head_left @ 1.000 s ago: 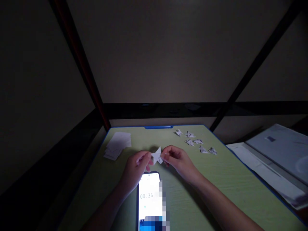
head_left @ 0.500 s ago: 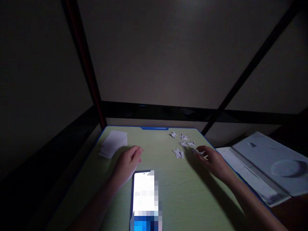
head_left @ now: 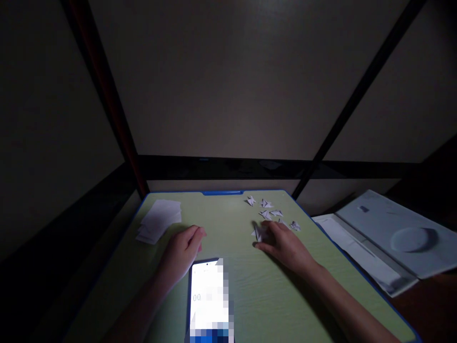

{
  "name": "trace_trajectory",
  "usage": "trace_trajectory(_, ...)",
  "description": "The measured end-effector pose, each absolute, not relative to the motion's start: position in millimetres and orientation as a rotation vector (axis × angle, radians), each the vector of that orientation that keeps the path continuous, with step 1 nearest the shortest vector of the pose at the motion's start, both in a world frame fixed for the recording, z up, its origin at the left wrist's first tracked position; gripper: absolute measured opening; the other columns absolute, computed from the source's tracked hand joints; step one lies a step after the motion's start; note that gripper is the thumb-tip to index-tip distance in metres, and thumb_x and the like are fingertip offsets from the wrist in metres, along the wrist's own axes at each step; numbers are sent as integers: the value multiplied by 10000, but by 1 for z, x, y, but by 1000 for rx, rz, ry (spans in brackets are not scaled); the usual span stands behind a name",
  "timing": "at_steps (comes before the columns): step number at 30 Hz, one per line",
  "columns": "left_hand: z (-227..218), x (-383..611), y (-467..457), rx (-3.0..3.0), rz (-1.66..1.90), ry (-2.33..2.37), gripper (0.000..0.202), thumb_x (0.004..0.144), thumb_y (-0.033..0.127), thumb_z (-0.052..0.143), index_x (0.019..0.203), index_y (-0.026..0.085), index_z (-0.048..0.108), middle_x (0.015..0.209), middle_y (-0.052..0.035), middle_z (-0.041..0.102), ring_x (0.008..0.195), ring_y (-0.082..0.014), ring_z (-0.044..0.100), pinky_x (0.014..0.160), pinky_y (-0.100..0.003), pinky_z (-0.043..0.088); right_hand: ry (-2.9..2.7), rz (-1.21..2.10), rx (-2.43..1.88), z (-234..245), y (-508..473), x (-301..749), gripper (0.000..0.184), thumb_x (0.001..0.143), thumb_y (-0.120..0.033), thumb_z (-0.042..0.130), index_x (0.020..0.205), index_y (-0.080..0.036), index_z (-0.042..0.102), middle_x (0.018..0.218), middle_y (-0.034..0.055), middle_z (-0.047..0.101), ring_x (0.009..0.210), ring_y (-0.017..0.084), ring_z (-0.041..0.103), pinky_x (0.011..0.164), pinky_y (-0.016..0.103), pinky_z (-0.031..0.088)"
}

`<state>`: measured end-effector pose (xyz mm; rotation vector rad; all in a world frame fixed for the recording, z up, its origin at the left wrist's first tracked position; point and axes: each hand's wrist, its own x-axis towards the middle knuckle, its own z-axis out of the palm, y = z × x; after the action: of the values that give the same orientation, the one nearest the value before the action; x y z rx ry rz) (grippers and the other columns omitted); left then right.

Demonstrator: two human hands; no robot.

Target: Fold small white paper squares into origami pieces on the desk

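My right hand [head_left: 283, 244] rests on the green table [head_left: 235, 219], its fingers curled onto a small white folded paper piece [head_left: 258, 232]. Just behind it lie several more folded paper pieces [head_left: 267, 208] in a loose cluster. My left hand [head_left: 182, 250] lies on the table with fingers stretched forward and holds nothing. It sits beside the top of a lit phone [head_left: 209, 300]. A stack of white paper squares [head_left: 159, 221] lies at the far left of the table, a little beyond my left hand.
The table has a blue rim [head_left: 223, 192]. Dark frame bars [head_left: 107, 109] rise behind it against a dim wall. To the right, off the table, lie a white tray-like sheet [head_left: 360, 252] and a pale flat package [head_left: 396, 233].
Both hands held the folded piece a second ago. It was set down near the cluster; my right hand reached right, then came back onto it. My left hand dropped to the table.
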<state>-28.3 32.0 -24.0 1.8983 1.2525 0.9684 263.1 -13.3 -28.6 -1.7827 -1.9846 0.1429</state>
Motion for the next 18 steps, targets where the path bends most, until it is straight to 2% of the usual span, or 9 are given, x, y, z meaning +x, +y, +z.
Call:
trace_trajectory(6,-25,-30,34,1921,958,1277,339,883,390,376,682,193,564,494,28,495,457,-120,475,478,-237,299,-1982,-3,-1824,-30,-18,255,479,765,-476,567,1129,-166,558,945,129,636,881,268,576,776,390,432)
trace_trajectory(13,-25,-30,33,1908,947,1273,322,877,382,389,698,189,575,497,30,491,450,-121,467,466,-234,290,-1963,-26,-1832,-34,-15,244,382,803,-389,527,1115,-169,544,957,119,625,910,260,559,811,377,413)
trace_trajectory(18,-25,-28,32,1918,958,1265,334,879,384,386,673,191,564,484,31,475,449,-119,463,465,-236,277,-1921,-18,-1847,-37,-15,247,441,772,-431,550,1122,-162,539,986,124,624,899,262,563,803,386,419)
